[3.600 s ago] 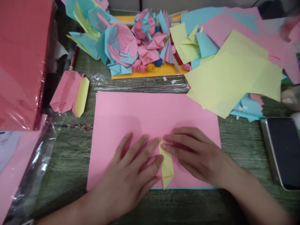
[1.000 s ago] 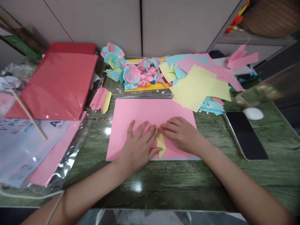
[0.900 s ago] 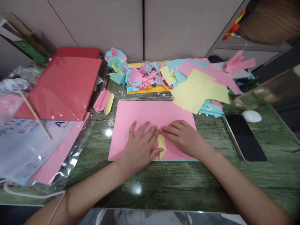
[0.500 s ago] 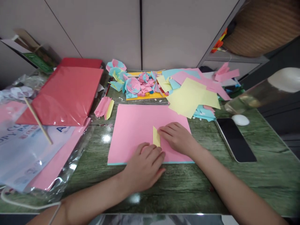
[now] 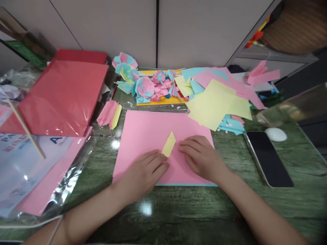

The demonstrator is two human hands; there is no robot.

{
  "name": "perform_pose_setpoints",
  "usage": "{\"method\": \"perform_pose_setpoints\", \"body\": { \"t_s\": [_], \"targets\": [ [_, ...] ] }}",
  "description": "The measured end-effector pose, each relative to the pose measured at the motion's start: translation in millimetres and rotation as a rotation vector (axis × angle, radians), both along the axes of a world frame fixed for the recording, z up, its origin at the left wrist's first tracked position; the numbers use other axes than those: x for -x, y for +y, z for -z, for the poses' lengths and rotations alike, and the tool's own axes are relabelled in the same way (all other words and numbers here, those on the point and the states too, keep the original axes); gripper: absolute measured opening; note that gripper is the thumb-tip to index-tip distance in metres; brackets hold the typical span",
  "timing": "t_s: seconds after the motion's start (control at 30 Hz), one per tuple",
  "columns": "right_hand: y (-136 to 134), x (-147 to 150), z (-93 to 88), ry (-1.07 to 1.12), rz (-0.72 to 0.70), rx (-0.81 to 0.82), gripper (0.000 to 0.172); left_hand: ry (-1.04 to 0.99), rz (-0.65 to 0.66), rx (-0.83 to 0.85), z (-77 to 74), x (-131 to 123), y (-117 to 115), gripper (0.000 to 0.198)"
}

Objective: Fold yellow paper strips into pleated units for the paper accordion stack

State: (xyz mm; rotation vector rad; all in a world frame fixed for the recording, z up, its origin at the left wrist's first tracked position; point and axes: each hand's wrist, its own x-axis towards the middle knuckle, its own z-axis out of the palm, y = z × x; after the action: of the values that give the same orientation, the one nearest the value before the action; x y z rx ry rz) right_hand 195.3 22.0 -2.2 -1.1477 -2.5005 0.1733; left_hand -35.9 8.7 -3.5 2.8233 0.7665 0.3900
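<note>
A small folded strip of yellow paper [image 5: 169, 144] lies slanted on a stack of pink paper [image 5: 143, 131], its upper end pointed. My left hand [image 5: 145, 172] holds the strip's lower end under its fingertips; the thumb is hidden. To the right of the strip, my right hand [image 5: 200, 158] rests on the pink sheet with fingers loosely bent, just apart from the yellow paper and holding nothing visible. A pleated pink and yellow paper piece [image 5: 109, 114] lies left of the stack's far corner.
Behind the stack are paper flowers [image 5: 145, 88] and loose yellow sheets [image 5: 217, 105]. A phone [image 5: 269, 160] and a white oval object [image 5: 276, 134] lie at right. Red packets [image 5: 61, 95], a plastic-wrapped paper pack [image 5: 33, 170] and a wooden stick [image 5: 27, 129] occupy the left.
The yellow strip has turned from upright to slanting right, and its top now shows a point. My right hand has drawn off it slightly. The view has shifted a little.
</note>
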Motion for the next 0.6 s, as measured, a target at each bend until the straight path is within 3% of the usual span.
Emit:
{"method": "perform_pose_setpoints", "body": {
  "t_s": [0.13, 0.37, 0.6],
  "targets": [
    [7.9, -4.8, 5.2, -0.044, 0.072, 0.006, 0.041, -0.062, 0.059, 0.010, 2.4, 4.0, 4.8, 0.024],
    [2.0, -1.7, -3.2, -0.028, 0.061, -0.032, 0.019, -0.016, 0.008, -0.096, -1.1, 8.9, 11.4, 0.025],
    [3.5, -0.5, -0.2, 0.047, 0.157, 0.138, 0.004, -0.019, -0.040, -0.065, -3.1, 13.7, 13.2, 0.026]
  ]
}}
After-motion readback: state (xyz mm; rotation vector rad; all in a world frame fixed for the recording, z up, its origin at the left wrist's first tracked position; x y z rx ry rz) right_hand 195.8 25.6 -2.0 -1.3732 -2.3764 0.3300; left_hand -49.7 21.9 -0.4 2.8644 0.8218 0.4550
